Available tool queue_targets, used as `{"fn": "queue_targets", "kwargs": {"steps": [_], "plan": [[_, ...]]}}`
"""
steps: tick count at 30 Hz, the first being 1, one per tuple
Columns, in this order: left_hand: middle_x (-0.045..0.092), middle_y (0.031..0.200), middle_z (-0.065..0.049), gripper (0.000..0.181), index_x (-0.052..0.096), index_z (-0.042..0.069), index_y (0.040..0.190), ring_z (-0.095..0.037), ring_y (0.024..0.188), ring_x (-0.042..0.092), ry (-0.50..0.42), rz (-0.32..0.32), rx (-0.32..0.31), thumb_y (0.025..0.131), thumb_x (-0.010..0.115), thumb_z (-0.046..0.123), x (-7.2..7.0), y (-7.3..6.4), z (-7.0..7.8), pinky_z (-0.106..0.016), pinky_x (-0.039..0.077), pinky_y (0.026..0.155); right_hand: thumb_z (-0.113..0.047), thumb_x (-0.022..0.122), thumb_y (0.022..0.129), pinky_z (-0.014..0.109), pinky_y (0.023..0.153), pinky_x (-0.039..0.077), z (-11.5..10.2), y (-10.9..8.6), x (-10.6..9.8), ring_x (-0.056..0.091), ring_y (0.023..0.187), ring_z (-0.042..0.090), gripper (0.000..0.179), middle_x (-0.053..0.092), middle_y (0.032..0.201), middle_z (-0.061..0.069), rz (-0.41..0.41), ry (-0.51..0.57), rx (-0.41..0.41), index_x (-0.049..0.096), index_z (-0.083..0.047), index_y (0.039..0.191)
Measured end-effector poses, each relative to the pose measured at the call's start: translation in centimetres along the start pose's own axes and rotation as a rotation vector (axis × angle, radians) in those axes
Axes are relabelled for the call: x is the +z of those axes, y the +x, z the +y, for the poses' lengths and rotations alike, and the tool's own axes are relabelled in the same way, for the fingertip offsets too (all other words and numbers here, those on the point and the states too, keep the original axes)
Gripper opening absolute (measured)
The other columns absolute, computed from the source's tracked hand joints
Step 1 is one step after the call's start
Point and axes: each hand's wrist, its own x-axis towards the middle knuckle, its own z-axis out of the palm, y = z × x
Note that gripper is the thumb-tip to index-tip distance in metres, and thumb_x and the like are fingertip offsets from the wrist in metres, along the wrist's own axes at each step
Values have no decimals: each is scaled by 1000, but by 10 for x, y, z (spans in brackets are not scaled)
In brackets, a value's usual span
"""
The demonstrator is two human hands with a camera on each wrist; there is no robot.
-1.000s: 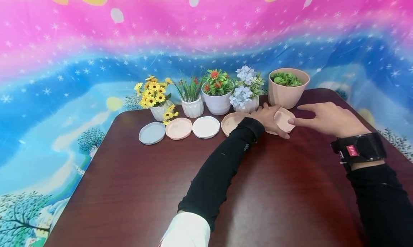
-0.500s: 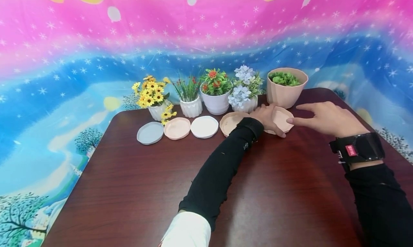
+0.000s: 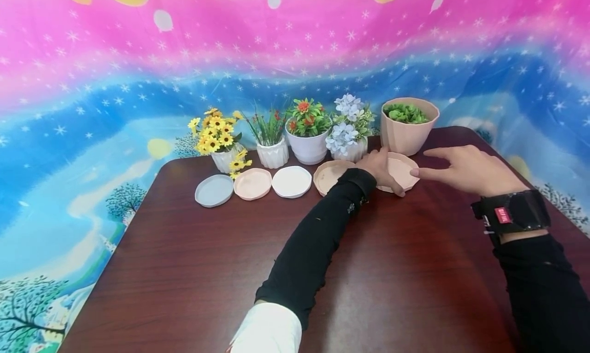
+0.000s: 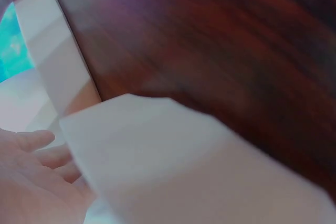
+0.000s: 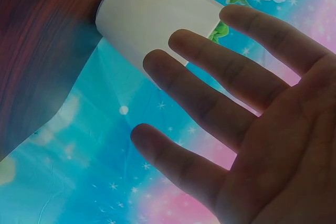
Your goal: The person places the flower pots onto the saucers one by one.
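Observation:
The rightmost saucer [image 3: 402, 172], pale pink and faceted, lies on the table in front of a large pink pot [image 3: 405, 135] of green leaves. My left hand [image 3: 379, 167] is at its left side, thumb at the near rim and fingers toward the far side, covering part of it. Pale saucer walls fill much of the left wrist view, with the left fingers [image 4: 55, 157] loosely extended beside them. To the right, my right hand [image 3: 467, 171] has its index finger straight and its thumb tip by the saucer's right rim. Spread, straight fingers [image 5: 205, 103] hold nothing in the right wrist view.
Left of my hands runs a row of a tan saucer [image 3: 328, 176], a white saucer [image 3: 292, 182], a pink saucer [image 3: 253, 184] and a grey saucer [image 3: 214, 190]. Behind them stand several potted flowers [image 3: 309, 132]. A patterned cloth [image 3: 295, 50] hangs behind the dark table [image 3: 207, 271].
My left thumb has drawn in slightly to the left along the rightmost saucer. My right hand stays nearly still. The head view has shifted a little.

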Motion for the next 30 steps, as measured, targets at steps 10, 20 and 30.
{"fn": "queue_targets", "kwargs": {"steps": [10,20,30], "plan": [[60,141,3,128,40,24,158,-14,122,61,-20,4,-2,53,104,59,-5,-5,0,-28,51,95,-72,62,98,73,99,45,0,-1,-2,56,134,49,84,57,151,26,5,7,-16,58,-8,154],[55,150,6,126,34,26,163,-10,131,57,-36,-36,64,61,100,59,-18,-20,4,-26,50,99,-69,63,99,76,99,42,7,-3,-7,51,137,52,84,55,152,29,9,12,-12,57,-7,155],[52,150,6,135,28,26,165,-13,131,55,76,-31,131,57,97,68,-11,-36,17,-26,49,101,-63,66,100,73,103,42,7,-1,-6,54,134,51,77,58,148,29,38,28,-55,61,-4,149]]}}
